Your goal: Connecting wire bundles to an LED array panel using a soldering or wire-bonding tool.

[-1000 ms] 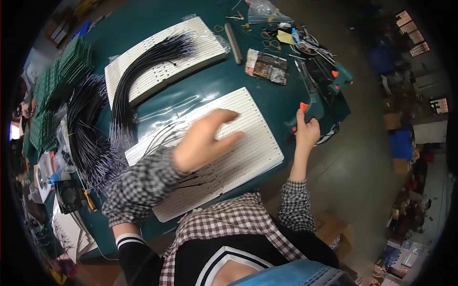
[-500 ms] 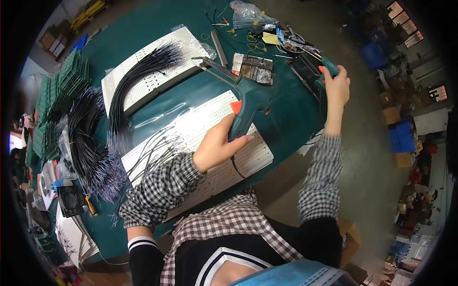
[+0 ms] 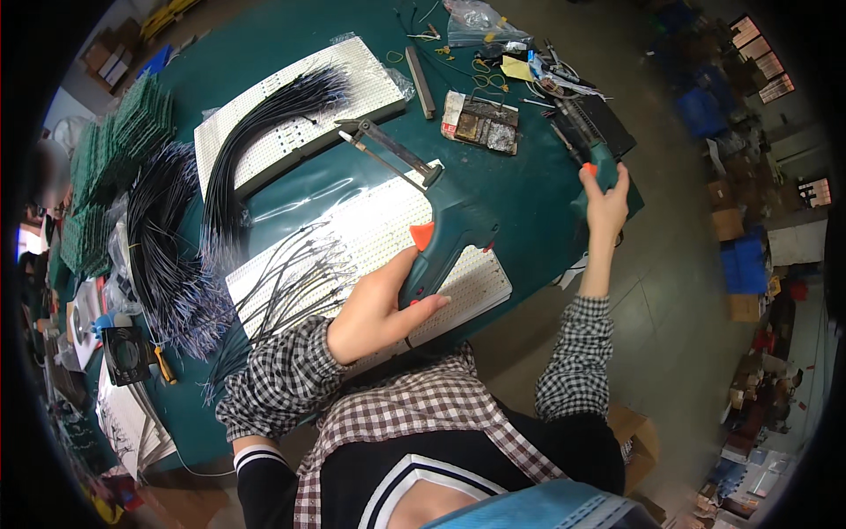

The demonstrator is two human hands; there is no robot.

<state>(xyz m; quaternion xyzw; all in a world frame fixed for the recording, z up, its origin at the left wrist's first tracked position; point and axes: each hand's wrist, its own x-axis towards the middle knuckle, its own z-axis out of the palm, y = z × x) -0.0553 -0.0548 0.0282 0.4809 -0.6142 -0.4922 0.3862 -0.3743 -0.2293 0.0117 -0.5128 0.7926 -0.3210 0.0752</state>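
My left hand (image 3: 377, 310) is wrapped round the grip of a green soldering gun (image 3: 449, 220) with an orange trigger. Its two-pronged metal tip points up and left, above the gap between two white perforated boards. Under it lies the near perforated board (image 3: 388, 212), with loose black wires (image 3: 291, 273) across its left part. By the table's right edge, my right hand (image 3: 606, 207) closes on a green tool with an orange button (image 3: 601, 163). That tool lies low against a dark case (image 3: 604, 123); its front end is hard to make out.
Black wires lie bundled on the far perforated board (image 3: 361, 70) and in a heap (image 3: 167, 256) at left. Green racks (image 3: 115, 159) stack behind the heap. A stained soldering tray (image 3: 480, 122), a metal bar (image 3: 420, 84) and a plastic bag (image 3: 480, 22) sit toward the back.
My right hand has lowered the green tool toward the dark case and moved slightly left. My left hand and the soldering gun have shifted down and left. The view has moved a little.
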